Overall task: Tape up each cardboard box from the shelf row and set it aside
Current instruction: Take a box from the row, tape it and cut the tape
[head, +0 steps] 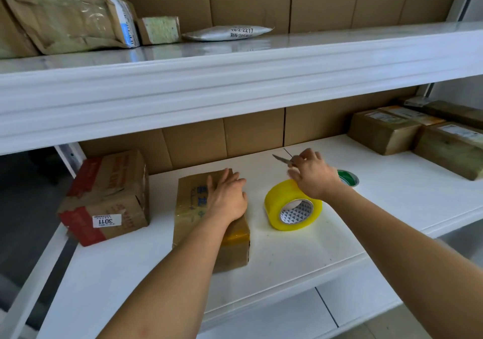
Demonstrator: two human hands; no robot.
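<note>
The white shelf (392, 182) I worked on carried everything. Above it, an upper shelf (235, 77) held padded mailers; one grey mailer (227, 33) bore writing upside down to me that looked like "10-2-2217", though I would not swear to it. A row of boxes (418, 132) sat far right, their labels too small to read.

At the left edge stood a red-taped box (107, 197), set well apart from my work, its white sticker reading "3011" upside down. I judged it already set aside.

The box (209, 221) in hand lay in the middle of the shelf, yellowish tape across its near end and blue printed characters on top that I could not make out. My left hand (227, 197) lay flat on its lid, fingers straight, pressing it down.

Just right of it stood the yellow tape roll (292, 205), with a smaller green roll (349, 178) behind. My right hand (311, 174) hovered over the yellow roll, fingers curled round a small knife (281, 159), blade pointing left.

The step looked like the cut-off at the end of a strip. Next, I judged, the knife would need putting down, the tape smoothing flat, and the box moving beside the red one.
</note>
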